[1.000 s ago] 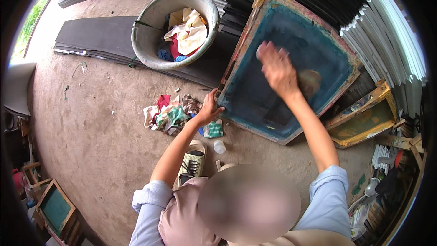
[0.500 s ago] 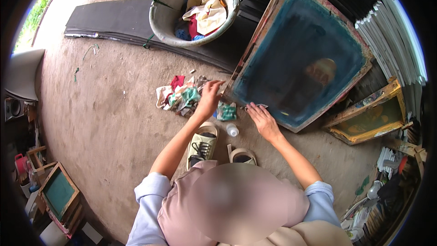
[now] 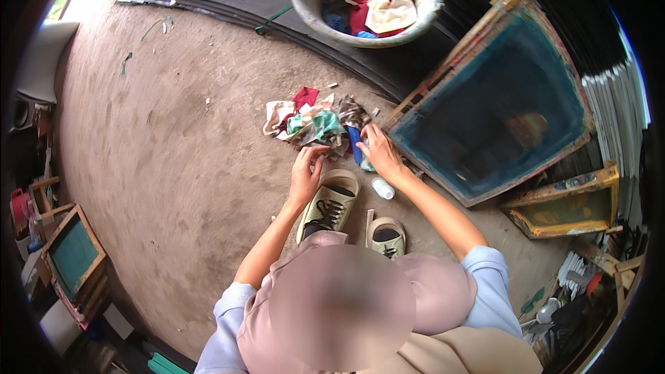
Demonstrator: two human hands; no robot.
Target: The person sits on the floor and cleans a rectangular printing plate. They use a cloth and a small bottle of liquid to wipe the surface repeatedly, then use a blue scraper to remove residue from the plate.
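Pinching a blue rag (image 3: 354, 145), right hand (image 3: 379, 154) fingers closed.

The rags (image 3: 312, 125) on the brown dirt floor (image 3: 173, 159) are red, cream, green and a dark print. The framed screen (image 3: 495, 107) is dark blue-green in a wooden frame. The sandals (image 3: 331, 204) look olive with black straps, perhaps. The small bottle (image 3: 382, 188) is white.
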